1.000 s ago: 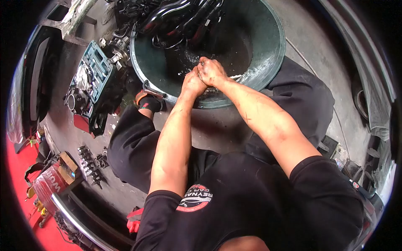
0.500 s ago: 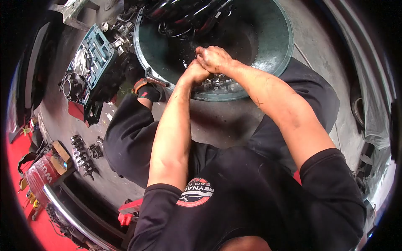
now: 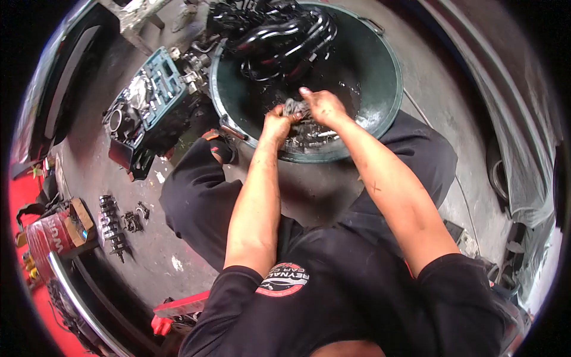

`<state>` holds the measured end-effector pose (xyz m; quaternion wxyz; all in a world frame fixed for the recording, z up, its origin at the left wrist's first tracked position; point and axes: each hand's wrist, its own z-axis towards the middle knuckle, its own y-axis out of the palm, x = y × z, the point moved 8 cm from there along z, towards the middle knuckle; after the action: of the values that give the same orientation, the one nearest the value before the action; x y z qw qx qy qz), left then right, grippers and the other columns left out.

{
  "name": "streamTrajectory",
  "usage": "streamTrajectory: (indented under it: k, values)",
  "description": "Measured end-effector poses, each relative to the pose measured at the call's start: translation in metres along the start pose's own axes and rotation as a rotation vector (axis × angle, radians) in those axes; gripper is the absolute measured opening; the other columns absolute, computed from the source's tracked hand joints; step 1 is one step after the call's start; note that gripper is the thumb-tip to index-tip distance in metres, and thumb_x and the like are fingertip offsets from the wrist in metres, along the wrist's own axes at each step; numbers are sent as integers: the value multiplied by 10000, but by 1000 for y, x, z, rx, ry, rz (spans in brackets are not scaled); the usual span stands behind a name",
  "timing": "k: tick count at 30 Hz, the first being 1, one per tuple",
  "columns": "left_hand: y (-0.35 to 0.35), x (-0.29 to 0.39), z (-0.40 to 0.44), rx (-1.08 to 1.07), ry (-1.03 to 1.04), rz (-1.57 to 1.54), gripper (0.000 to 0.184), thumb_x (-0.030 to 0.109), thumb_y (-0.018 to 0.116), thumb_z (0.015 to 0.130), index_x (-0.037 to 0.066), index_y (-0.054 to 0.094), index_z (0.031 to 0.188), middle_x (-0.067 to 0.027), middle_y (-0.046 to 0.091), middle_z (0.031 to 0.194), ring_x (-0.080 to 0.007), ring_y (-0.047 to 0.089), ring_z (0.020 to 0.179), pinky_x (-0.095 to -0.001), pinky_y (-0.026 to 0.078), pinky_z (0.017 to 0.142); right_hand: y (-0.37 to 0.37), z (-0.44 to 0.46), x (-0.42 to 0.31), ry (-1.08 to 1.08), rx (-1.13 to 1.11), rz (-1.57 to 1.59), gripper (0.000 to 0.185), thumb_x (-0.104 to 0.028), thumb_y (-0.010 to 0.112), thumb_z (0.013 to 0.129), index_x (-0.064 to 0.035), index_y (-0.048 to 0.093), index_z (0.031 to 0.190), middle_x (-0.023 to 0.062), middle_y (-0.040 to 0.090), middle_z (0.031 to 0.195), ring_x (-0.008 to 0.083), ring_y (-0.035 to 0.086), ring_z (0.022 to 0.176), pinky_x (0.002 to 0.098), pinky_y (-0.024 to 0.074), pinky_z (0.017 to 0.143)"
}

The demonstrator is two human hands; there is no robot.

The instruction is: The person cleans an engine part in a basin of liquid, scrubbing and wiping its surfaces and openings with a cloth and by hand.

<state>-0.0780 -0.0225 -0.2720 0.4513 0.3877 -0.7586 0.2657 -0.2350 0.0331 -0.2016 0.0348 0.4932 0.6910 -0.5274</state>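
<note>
Over a wide dark green tub [image 3: 389, 77], both hands meet on a small crumpled grey rag [image 3: 295, 107]. My left hand [image 3: 276, 125] is closed around its left side. My right hand [image 3: 327, 109] grips the right side, thumb raised. Part of the rag is hidden by the fingers. Below them, small metal parts [image 3: 315, 135] lie in dark liquid at the tub's near edge; their kinds are too small to tell. Shiny black curved parts [image 3: 279, 38] fill the far left of the tub.
Left of the tub, a blue tool case [image 3: 163, 89] holds sockets and tools. A crankshaft [image 3: 112, 226] stands on the floor at left, near small dark parts [image 3: 134, 220]. A red-and-white box [image 3: 50, 235] is further left. Plastic sheeting [image 3: 532, 149] hangs at right.
The hands were clasped tightly together; now they are slightly apart, with the grey rag showing between them. The view has shifted, bringing more of the black parts into sight.
</note>
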Motion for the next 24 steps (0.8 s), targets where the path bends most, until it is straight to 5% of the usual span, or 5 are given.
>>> streamTrajectory:
  k: [5,7,9,14,24]
  values:
    - [-17,47,-25,77,126,487,372,179,792,761,29,712,1091,-140,736,949,-198,671,867,-353,506,822,-61,5,6,9,125,31,763,-768,417,887,-100,749,1053,221,694,1098,401,624,1121,460,462,981]
    - [-19,54,-33,172,127,778,479,275,789,727,62,700,1147,-165,727,1052,-310,690,966,-398,513,913,-67,15,5,5,117,268,689,-684,597,867,-6,713,913,127,702,848,263,661,812,430,529,745]
    - [-8,91,-63,109,24,990,594,299,750,782,102,589,1319,-175,608,1325,-367,511,1273,-600,402,1016,-67,-6,-14,64,-59,589,612,-631,673,852,-22,703,913,54,682,809,181,631,764,386,550,666]
    - [-7,177,-93,182,583,669,270,91,623,772,13,671,1025,-191,710,949,-366,684,919,-413,541,854,-85,-51,-88,-278,-373,654,281,-186,708,796,-35,660,1027,29,635,901,104,594,788,288,567,636]
    - [-13,172,-48,-10,406,392,163,72,627,769,45,733,890,-154,729,896,-275,700,843,-360,537,791,-167,-116,-177,-761,-427,409,260,-185,685,836,-25,687,1040,-8,658,868,79,599,802,265,490,755]
